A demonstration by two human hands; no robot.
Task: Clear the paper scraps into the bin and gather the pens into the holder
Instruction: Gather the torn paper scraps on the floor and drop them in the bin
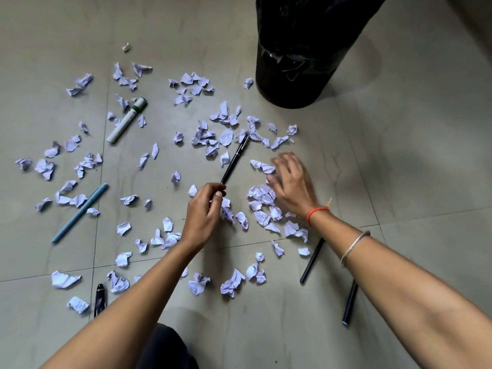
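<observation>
Several crumpled pale-lilac paper scraps [226,137] lie scattered over the tiled floor. My left hand [204,209] is shut on the near end of a black pen [235,159], which points away toward the bin. My right hand [291,183], blurred, hovers fingers spread over a cluster of scraps [262,201]; nothing shows in it. A black bin [298,57] stands at the back right. Other pens lie on the floor: a white marker with a green band [126,120], a light-blue pen [80,213], a dark pen [312,261], another with a teal tip [349,304], and a short black one [99,299].
Grey floor tiles [399,155] stretch bare to the right of the bin and my right arm. A dark knee or trouser leg [166,347] shows at the bottom middle. No pen holder is in view.
</observation>
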